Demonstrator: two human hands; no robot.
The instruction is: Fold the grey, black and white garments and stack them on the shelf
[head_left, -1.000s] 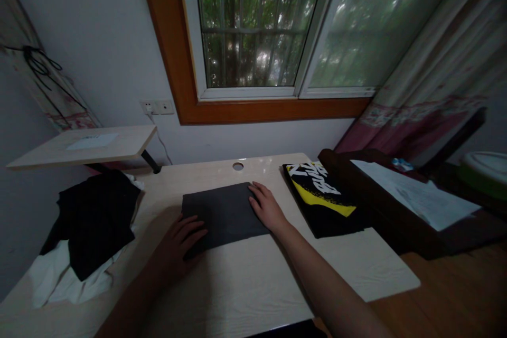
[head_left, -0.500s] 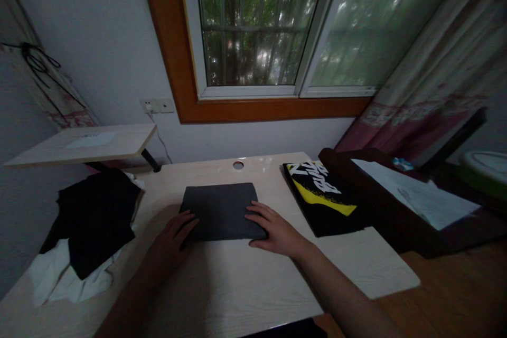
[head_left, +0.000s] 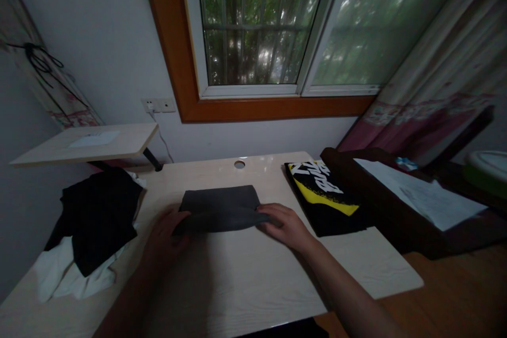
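Observation:
A folded dark grey cloth [head_left: 220, 202] lies in the middle of a light wooden table [head_left: 245, 280]. My left hand [head_left: 164, 235] grips the cloth's near left corner, fingers curled under the edge. On the near right corner my right hand [head_left: 285, 226] is closed the same way. The cloth's near edge is raised off the table and curls over toward the window.
A folded black shirt with yellow and white print [head_left: 322, 195] lies to the right. A heap of black and white clothes [head_left: 89, 227] sits at the left. A dark side table with papers [head_left: 412, 198] stands further right, and a small shelf [head_left: 87, 142] juts from the left wall.
Both hands slid back from flat on top of the cloth to its near edge, closed on the corners and lifted that edge up.

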